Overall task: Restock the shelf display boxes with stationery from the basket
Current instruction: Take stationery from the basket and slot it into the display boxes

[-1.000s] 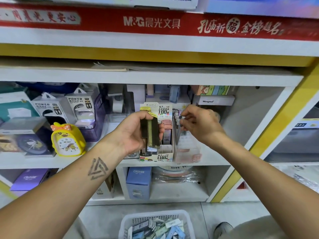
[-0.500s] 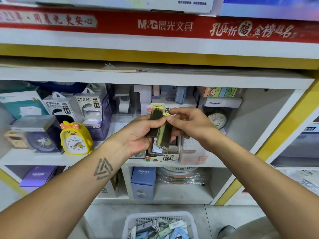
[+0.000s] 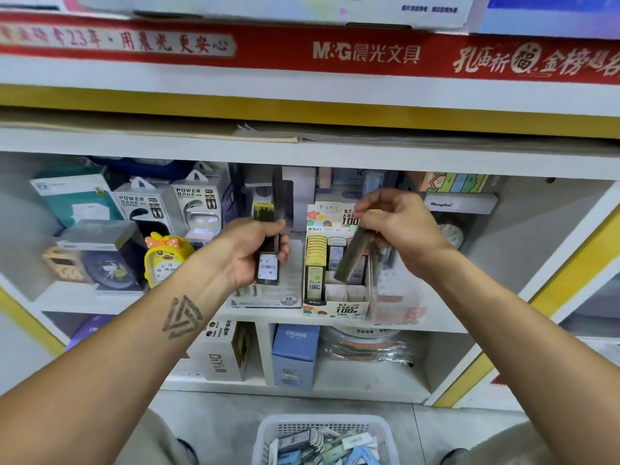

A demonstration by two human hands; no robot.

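So, pinching one slim dark rectangular lead-refill case (image 3: 350, 255) by its top end with the right hand (image 3: 401, 229), fingers curled tight around it, tilted, lower end hanging right over the printed cardboard display box (image 3: 335, 305) on the white shelf (image 3: 446, 325). Holding the rest of the dark cases with a yellow-topped one (image 3: 266, 250) upright in the left hand (image 3: 253, 251), thumb and fingers wrapped round the stack, just left of the box. Got a row of yellow-capped cases (image 3: 316, 246) already filling the box's left column, with the front compartments looking open. Down below, white plastic mesh basket (image 3: 323, 441) on the floor, loaded with more packs.

Probably mid-drop into a slot. Risky bits: case going in at that angle could catch on a divider or knock the neighbours askew, maybe tip the light box. Loose grip on the left stack could spill a few too.
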